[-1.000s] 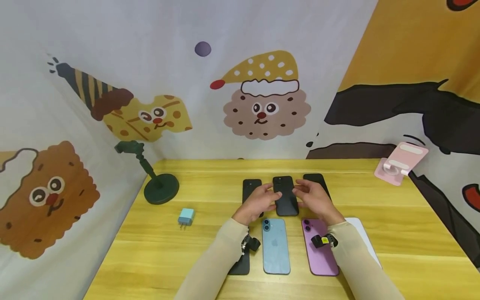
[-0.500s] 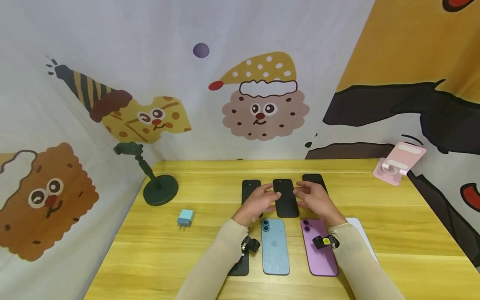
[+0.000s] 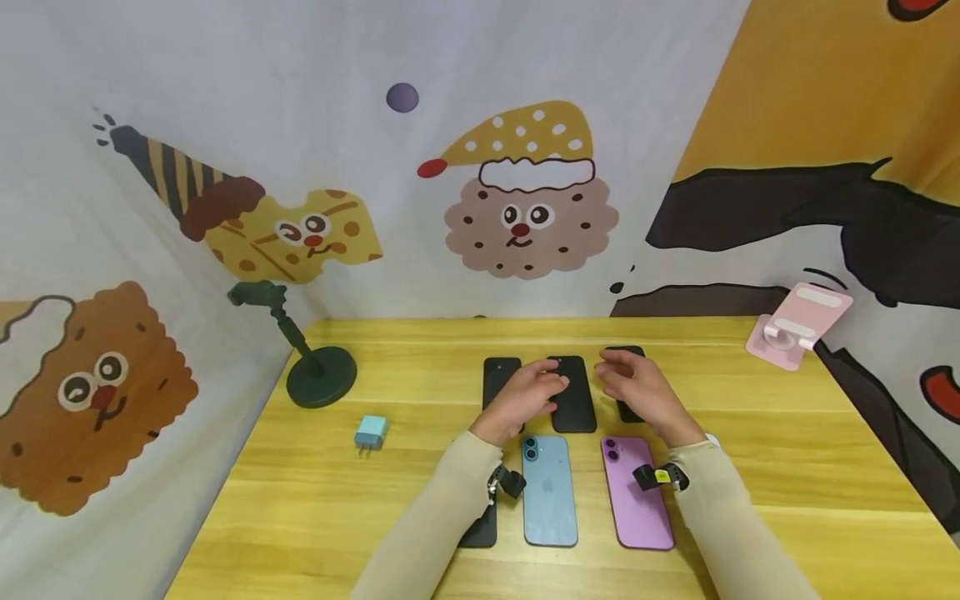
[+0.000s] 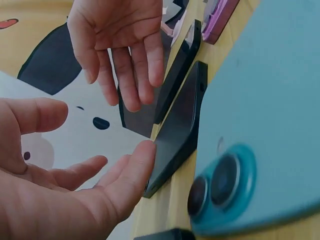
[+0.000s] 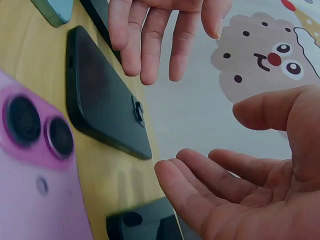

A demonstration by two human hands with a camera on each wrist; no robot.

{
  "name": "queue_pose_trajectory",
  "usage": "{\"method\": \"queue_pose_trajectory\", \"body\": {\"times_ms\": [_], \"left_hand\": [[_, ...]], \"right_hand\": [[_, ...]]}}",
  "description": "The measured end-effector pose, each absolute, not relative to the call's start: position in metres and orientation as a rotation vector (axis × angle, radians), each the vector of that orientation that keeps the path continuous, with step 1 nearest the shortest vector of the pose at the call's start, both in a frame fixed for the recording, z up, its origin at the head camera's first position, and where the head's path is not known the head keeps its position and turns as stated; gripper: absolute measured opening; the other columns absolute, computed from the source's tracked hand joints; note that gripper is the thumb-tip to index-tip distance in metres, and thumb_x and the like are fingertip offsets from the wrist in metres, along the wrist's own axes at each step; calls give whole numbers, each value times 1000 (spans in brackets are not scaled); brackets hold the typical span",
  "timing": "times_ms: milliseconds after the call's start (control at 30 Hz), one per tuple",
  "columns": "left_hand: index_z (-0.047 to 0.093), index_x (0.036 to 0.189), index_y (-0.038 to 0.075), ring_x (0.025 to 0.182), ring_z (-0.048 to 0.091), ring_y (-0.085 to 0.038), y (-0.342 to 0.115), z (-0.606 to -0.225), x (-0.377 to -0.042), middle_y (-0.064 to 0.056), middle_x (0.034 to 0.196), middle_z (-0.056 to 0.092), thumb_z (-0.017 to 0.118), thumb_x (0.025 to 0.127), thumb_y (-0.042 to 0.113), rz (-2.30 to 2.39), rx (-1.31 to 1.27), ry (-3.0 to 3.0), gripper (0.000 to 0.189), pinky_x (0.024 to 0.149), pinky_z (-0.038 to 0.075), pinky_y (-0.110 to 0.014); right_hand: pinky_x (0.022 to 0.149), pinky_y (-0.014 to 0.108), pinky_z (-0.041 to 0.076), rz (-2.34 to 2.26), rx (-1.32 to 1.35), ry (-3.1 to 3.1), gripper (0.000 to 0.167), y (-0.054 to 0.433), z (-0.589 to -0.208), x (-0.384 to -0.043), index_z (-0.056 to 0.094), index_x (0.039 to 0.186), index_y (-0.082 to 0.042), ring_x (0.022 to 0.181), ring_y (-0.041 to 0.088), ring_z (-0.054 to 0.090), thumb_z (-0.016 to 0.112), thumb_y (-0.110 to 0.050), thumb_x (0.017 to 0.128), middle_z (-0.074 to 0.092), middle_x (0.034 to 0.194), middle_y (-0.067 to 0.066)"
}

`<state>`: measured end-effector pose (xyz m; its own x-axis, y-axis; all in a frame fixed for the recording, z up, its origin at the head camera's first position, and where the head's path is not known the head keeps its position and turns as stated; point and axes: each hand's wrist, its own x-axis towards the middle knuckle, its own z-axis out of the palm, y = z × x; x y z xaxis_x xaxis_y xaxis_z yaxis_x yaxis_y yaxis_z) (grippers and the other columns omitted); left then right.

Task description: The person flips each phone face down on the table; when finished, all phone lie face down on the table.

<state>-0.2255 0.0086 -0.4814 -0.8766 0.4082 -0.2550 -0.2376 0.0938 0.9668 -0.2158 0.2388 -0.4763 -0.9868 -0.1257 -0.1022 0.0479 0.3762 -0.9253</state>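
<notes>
A black phone (image 3: 576, 406) lies camera side up on the wooden table, in the middle of the far row. My left hand (image 3: 522, 396) hovers at its left edge with relaxed fingers, overlapping it in the head view. To its right, my right hand (image 3: 640, 390) is held with fingers loosely bent and nothing between them. Another black phone (image 3: 500, 379) lies partly behind the left hand, and a third black phone (image 3: 632, 414) is partly covered by the right. In the right wrist view, a gap shows between the right fingertips and the middle phone's side.
Nearer me lie a light blue phone (image 3: 551, 500), a pink phone (image 3: 641, 517) and a dark phone (image 3: 480, 531) mostly under my left sleeve. A blue charger plug (image 3: 371, 433) and a green stand (image 3: 322, 377) are at left. A pink phone stand (image 3: 798, 325) occupies the back right.
The right hand has moved right, away from the middle black phone, and the gap between the hands is wider. The left hand has risen slightly. The phones stay in place over the last half second.
</notes>
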Motion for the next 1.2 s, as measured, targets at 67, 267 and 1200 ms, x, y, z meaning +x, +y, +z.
{"method": "queue_pose_trajectory", "body": {"times_ms": [67,267,1200], "left_hand": [[43,161,6,141,57,-29,13,-479,-226,-15,153,57,63,107,26,1854,179,1897,60,112,53,-48],[45,160,6,141,57,-29,27,-480,-228,-19,154,55,62,107,24,1906,201,1839,58,114,52,-50],[55,149,-1,126,65,-31,110,-498,-231,-25,147,56,69,101,6,2089,22,1808,51,110,54,-50]], "right_hand": [[104,44,59,-1677,-59,2477,59,243,-476,-216,41,158,4,135,45,58,57,-28,111,56,149,29],[103,42,59,-1650,-41,2513,58,258,-476,-215,44,157,2,139,43,56,56,-31,111,56,151,28],[90,21,61,-1788,191,2513,55,315,-497,-222,45,154,9,106,10,66,53,-26,111,56,145,33]]}}
